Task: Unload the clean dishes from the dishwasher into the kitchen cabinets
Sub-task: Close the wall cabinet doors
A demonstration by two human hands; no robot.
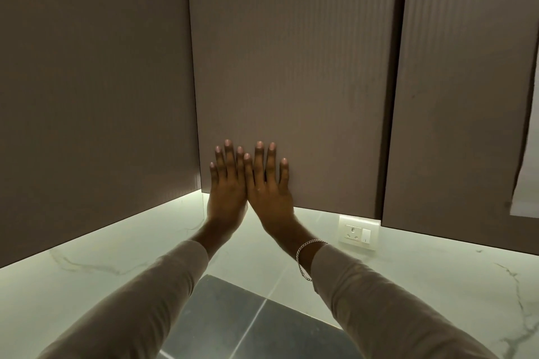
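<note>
While the person reaches upward, the left hand (226, 186) and right hand (269, 188) press flat side by side, fingers straight and slightly spread, on the lower part of the middle cabinet door (291, 67) at centre frame, which seems shut. A wall socket (358, 232) sits lower right of them, under the door's edge.

cabinet door (291, 67) cut off at top edge.

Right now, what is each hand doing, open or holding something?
Left hand: open, flat against the cabinet door, holding nothing.
Right hand: open, flat against the same door, holding nothing.
</note>
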